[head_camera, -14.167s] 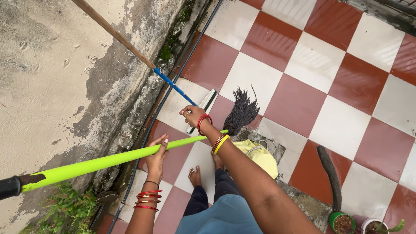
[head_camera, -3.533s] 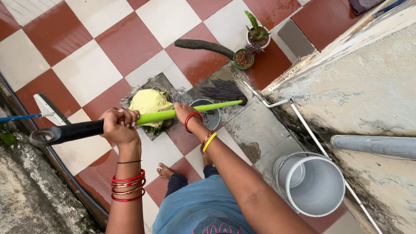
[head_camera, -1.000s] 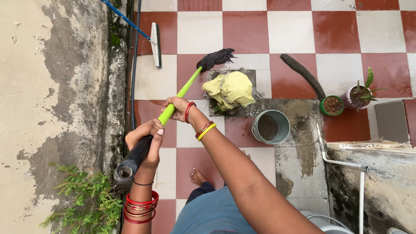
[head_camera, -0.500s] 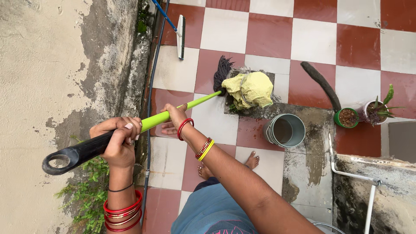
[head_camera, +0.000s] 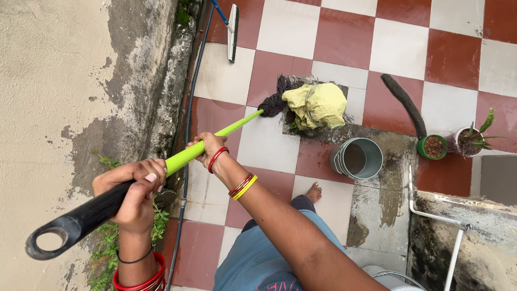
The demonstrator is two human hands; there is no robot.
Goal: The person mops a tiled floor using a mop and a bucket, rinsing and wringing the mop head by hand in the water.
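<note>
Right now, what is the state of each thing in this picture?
Left hand: grip closed on broom handle's black end.
Right hand: grip closed on green shaft.
Broom: tilted, bristles on floor beside yellow cloth.
Yellow cloth: crumpled.
Metal bucket: upright.
Squeegee: lying on tiles.

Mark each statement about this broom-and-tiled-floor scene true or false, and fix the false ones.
1. Both hands grip the long broom with the green shaft and black end. True: the left hand holds the black end and the right hand the green shaft.
2. The dark bristle head lies beside the crumpled yellow cloth. True.
3. The round grey metal bucket lies tipped on its side. False: it stands upright, mouth open upward.
4. The floor is plain grey concrete throughout. False: most of it is red and white checked tiles.
5. The blue-handled squeegee lies by the wall, in no hand. True.
</note>
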